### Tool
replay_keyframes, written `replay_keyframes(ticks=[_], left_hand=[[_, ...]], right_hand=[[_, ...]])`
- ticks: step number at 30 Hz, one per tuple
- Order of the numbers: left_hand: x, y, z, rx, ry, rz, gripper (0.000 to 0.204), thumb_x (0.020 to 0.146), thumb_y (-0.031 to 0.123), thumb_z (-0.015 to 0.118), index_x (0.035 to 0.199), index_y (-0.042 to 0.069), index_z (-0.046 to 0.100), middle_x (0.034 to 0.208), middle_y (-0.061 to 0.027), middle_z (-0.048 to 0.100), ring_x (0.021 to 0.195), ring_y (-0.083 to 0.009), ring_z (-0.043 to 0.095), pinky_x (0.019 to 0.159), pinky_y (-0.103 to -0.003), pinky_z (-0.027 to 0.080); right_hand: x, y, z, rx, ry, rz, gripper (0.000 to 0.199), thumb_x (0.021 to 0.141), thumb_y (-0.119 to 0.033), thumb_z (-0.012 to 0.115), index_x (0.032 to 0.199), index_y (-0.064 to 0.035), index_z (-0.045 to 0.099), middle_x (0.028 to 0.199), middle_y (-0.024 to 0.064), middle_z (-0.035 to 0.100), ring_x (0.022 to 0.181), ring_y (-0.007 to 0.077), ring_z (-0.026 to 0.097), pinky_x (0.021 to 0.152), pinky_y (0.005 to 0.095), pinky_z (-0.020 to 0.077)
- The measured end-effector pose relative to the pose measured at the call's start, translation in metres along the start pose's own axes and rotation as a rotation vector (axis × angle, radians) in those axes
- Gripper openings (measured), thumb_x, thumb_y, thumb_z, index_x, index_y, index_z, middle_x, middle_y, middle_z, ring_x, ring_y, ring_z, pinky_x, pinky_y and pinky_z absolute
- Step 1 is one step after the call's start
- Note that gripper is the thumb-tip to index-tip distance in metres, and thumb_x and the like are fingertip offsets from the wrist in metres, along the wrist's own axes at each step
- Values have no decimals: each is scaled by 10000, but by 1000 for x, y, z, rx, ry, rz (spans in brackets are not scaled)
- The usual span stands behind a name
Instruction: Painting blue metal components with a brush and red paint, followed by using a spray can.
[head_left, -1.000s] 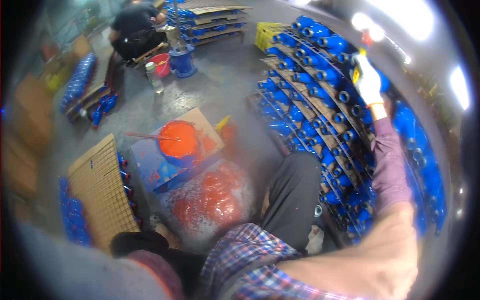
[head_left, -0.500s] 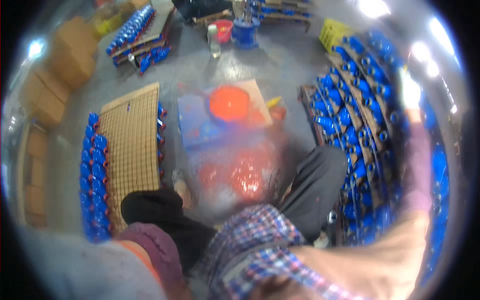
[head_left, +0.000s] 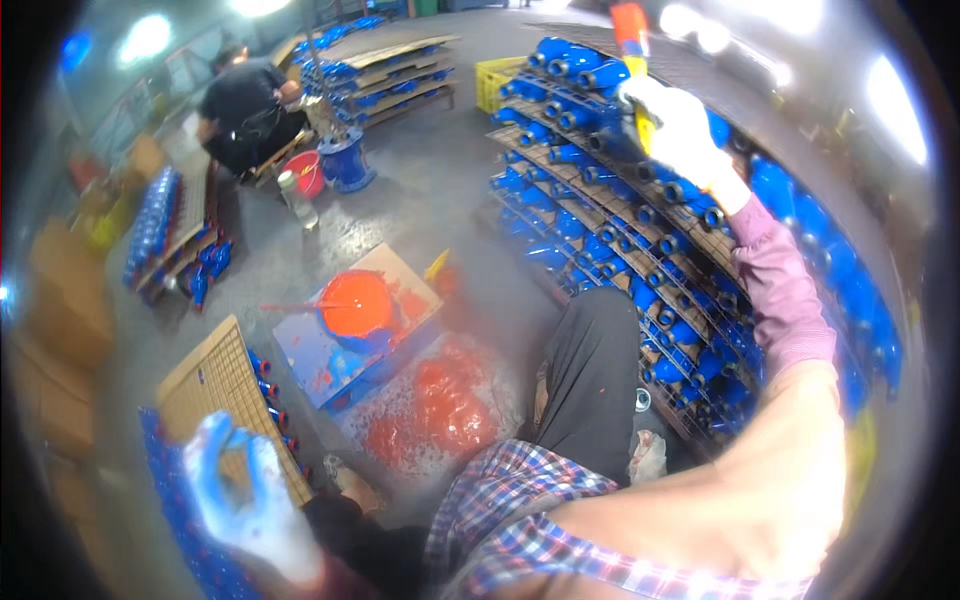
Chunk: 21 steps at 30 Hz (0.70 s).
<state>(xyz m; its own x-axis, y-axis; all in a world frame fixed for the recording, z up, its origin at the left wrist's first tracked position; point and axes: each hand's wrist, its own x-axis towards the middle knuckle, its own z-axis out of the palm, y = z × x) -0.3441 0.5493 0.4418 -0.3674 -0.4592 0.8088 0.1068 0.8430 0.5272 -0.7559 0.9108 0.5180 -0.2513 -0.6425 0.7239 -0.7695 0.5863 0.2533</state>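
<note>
Brush [head_left: 630, 28] held orange end up in the right hand [head_left: 685, 135]; nothing seen in the left hand [head_left: 250, 495].

Brush is gripped by its yellow handle, seen against the upper rows of blue parts [head_left: 570, 60] on the rack [head_left: 530, 165]; orange end is pointed away from the glove, presumably so wet paint is kept off it. Left fingers are half-curled, gap left to the thumb; hand is seen over the mesh-topped stack [head_left: 220, 385], contact can't be told. Stick [head_left: 285, 307] is laid across the paint tub [head_left: 362, 341], likely for stirring; board [head_left: 320, 372] is set underneath, likely for drips. Right hand is hemmed in by jutting part necks and rack edges. More room is given over the grey floor [head_left: 470, 170] between tub and rack, bounded by the yellow crate [head_left: 490, 85] beyond.
</note>
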Motion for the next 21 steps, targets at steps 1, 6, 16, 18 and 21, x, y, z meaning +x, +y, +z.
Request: replay_keyframes(ticks=[1, 6, 16, 18, 21], left_hand=[[-1, -11, 9, -30, -30, -56, 328, 843, -109, 651, 1168, -76, 624, 1122, -108, 640, 913, -167, 598, 873, -297, 502], [-6, -49, 46, -407, -213, -278, 286, 841, -68, 684, 1121, -21, 649, 1064, -72, 652, 955, -142, 622, 848, -277, 514], [-69, -76, 99, -1680, -752, -1045, 1152, 805, 882, 366, 1544, 9, 223, 1519, -239, 368, 1323, -442, 465, 1066, -547, 456], [-79, -81, 96, -1718, -656, -1108, 1077, 854, 831, 371, 1535, 7, 245, 1506, -248, 384, 1318, -435, 474, 1058, -569, 457], [-83, -83, 84, -1601, -390, -1202, 932, 916, 725, 389, 1514, 17, 292, 1465, -257, 421, 1270, -432, 505, 980, -540, 506]], right_hand=[[6, -20, -11, 249, -71, 108, 266, 831, -98, 659, 1095, -121, 636, 889, 106, 672, 760, 284, 643, 684, 377, 534], [33, -114, -45, 628, -78, 40, 335, 807, -144, 771, 1036, -39, 551, 982, 71, 665, 859, 172, 598, 827, 331, 520], [62, -274, 49, 1853, -428, 85, 354, 781, -70, 813, 997, -97, 534, 1051, 32, 617, 989, 129, 572, 896, 295, 469], [64, -287, 70, 1747, -410, 114, 302, 820, -115, 793, 994, -92, 546, 992, 0, 590, 909, 103, 562, 797, 269, 478], [62, -296, 90, 1752, -449, 325, 245, 894, -192, 736, 1023, -80, 560, 906, -16, 581, 780, 62, 558, 658, 236, 465]])
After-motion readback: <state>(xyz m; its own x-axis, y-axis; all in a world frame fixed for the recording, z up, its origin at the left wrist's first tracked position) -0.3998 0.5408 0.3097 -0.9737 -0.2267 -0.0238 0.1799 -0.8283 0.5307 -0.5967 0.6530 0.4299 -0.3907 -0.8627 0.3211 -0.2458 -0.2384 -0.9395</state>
